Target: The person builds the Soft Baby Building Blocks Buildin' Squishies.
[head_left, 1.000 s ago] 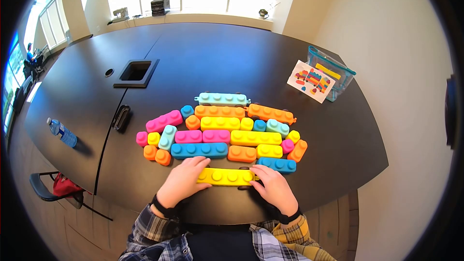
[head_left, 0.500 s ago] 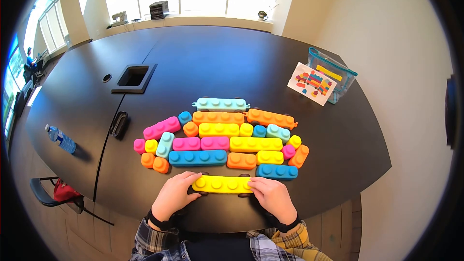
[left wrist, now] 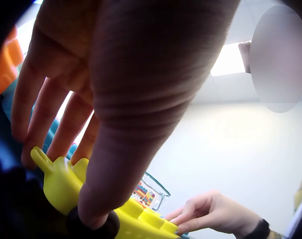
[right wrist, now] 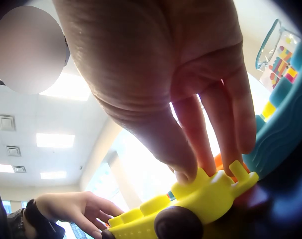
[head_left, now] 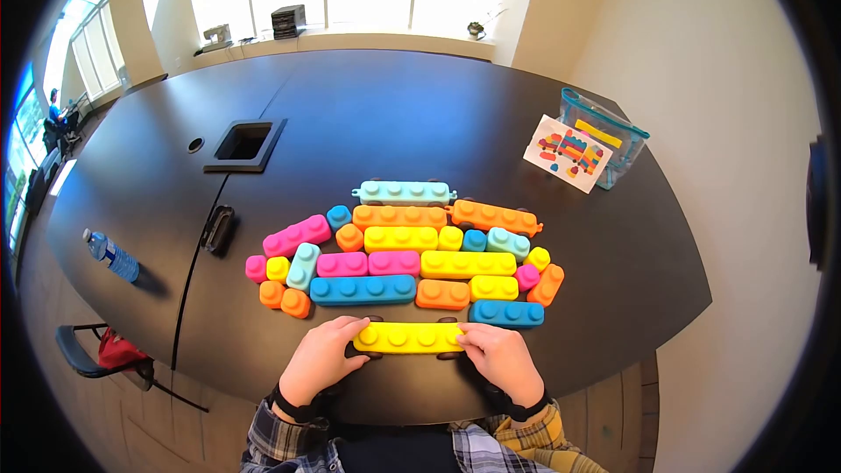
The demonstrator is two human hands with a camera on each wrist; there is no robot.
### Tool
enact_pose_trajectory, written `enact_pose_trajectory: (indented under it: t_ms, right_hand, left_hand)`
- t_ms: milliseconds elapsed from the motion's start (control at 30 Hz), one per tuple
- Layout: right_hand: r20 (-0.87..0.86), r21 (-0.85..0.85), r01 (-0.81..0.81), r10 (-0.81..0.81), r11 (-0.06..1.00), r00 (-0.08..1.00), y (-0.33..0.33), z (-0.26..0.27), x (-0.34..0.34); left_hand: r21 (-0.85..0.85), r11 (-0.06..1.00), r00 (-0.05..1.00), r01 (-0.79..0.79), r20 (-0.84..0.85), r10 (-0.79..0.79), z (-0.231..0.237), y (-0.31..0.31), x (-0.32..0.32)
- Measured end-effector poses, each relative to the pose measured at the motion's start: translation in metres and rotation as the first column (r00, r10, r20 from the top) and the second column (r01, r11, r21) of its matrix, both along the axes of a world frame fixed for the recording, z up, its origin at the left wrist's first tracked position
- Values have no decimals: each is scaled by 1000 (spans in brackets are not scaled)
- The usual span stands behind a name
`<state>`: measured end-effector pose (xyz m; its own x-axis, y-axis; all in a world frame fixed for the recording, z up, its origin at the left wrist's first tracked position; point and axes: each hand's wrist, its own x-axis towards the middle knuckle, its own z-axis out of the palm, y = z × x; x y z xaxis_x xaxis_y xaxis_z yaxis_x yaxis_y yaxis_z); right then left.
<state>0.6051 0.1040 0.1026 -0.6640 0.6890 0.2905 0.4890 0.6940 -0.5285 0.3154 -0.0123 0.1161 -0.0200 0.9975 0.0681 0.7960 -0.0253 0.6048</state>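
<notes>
A yellow four-stud base with dark wheels lies on the black table near its front edge, in front of rows of coloured blocks. The left hand grips its left end, thumb on the near side and fingers on the far side. At the right end the right hand pinches it between thumb and fingers. In the left wrist view the thumb lies by a wheel and a yellow hitch sticks out. The right wrist view shows the forked end beside the fingers.
Beyond the hands lie blue, orange, pink and yellow blocks, with a light-teal wheeled base at the back. A picture card leans by a clear bag at the back right. A water bottle stands left.
The hands have brought the yellow base slightly nearer the front edge. The right end, partly covered by the right hand earlier, shows more now. The head view has tilted slightly.
</notes>
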Motion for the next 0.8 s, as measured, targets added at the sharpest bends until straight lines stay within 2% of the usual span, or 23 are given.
enact_pose_trajectory:
  t_ms: [233, 400, 800]
  right_hand:
    - [17, 7, 11, -12, 1000, 1000, -1, 2, 2]
    - [25, -5, 0, 0, 1000, 1000, 0, 2, 1]
    - [27, -9, -7, 8, 1000, 1000, 0, 6, -3]
  left_hand:
    - [10, 1000, 999, -2, 35, 2, -3, 0, -1]
    - [36, 999, 1000, -1, -28, 2, -1, -1, -1]
    - [42, 999, 1000, 5, -27, -4, -4, 0, -4]
